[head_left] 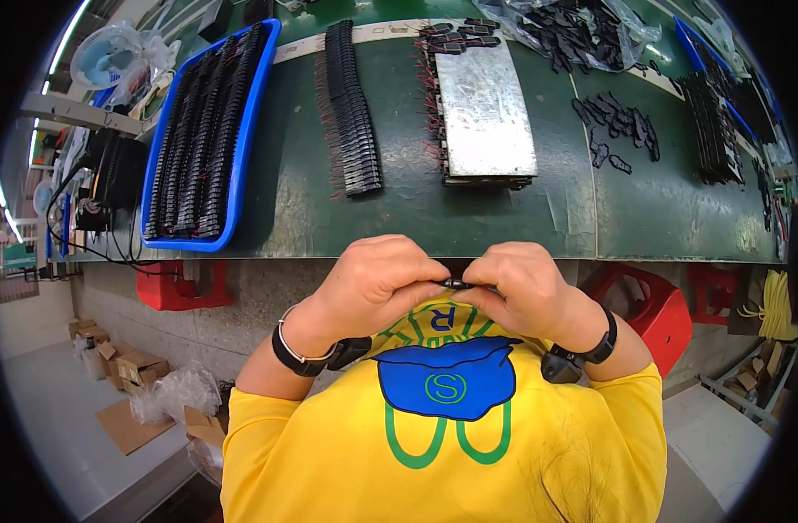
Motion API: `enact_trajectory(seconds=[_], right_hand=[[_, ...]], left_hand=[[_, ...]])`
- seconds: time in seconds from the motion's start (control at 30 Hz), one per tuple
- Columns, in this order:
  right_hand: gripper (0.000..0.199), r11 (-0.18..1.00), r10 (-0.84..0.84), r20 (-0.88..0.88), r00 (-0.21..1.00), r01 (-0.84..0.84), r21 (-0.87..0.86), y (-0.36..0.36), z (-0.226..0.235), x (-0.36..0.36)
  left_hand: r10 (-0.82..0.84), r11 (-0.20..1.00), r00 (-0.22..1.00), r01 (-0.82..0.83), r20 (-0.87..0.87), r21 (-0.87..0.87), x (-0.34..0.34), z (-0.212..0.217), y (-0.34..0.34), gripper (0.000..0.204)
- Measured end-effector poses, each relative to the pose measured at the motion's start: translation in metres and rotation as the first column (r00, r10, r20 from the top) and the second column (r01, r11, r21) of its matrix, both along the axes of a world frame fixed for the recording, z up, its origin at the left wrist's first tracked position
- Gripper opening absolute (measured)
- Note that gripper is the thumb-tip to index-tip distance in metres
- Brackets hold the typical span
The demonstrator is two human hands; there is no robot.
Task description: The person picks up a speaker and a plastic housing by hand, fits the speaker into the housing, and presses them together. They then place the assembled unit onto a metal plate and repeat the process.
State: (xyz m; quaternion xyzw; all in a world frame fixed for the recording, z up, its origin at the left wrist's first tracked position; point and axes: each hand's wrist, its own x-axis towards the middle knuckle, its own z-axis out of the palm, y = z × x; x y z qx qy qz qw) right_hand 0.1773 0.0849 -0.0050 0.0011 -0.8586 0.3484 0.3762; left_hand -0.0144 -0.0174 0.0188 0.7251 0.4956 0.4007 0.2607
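Just in front of the table's near edge, my two hands meet at chest height around a small black plastic part point(456, 283). My left hand point(373, 275) pinches its left end between thumb and forefinger. From the other side, my right hand point(523, 281) is closed on the right end. Most of the part is hidden by the fingers. Beyond the hands lies a silvery metal plate point(488, 113), with black parts with red wires point(432, 96) along its left side and more on its far end. Left of it runs a long row of black wired parts point(354, 122).
A blue tray point(233, 218) of black parts in rows stands on the green table point(530, 218) at left. Loose black pieces point(621, 122), a clear bag point(634, 39) of similar pieces and a black stack point(711, 131) lie at right. Red stools point(660, 314) stand under the edge.
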Motion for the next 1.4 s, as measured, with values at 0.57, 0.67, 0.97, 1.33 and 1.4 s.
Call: enact_trajectory(seconds=[0.57, 0.67, 0.97, 1.33, 1.4], right_hand=[[0.017, 0.957, -0.287, 0.217, 0.933, 0.287, 0.028, 0.057, 0.043, 0.018], [0.015, 0.923, -0.35, 0.239, 0.906, 0.377, -0.081, 0.076, 0.052, 0.013], [0.019, 0.883, -0.448, 0.255, 0.857, 0.379, 0.276, 0.164, 0.059, -0.066], [0.015, 0.865, -0.435, 0.326, 0.84, 0.289, 0.41, 0.167, 0.05, -0.088], [0.015, 0.869, -0.423, 0.335, 0.842, 0.273, 0.412, 0.16, 0.052, -0.082]], left_hand=[[0.584, 0.81, 0.788, -0.55, -0.195, 0.204, -0.049, -0.03, 0.002, 0.022], [0.596, 0.801, 0.782, -0.562, -0.184, 0.207, -0.05, -0.032, 0.003, 0.025], [0.651, 0.735, 0.751, -0.587, -0.11, 0.339, -0.049, -0.028, 0.0, 0.026], [0.666, 0.707, 0.744, -0.604, -0.06, 0.367, -0.051, -0.033, -0.003, 0.022], [0.668, 0.704, 0.743, -0.611, -0.044, 0.362, -0.051, -0.033, -0.004, 0.021]])
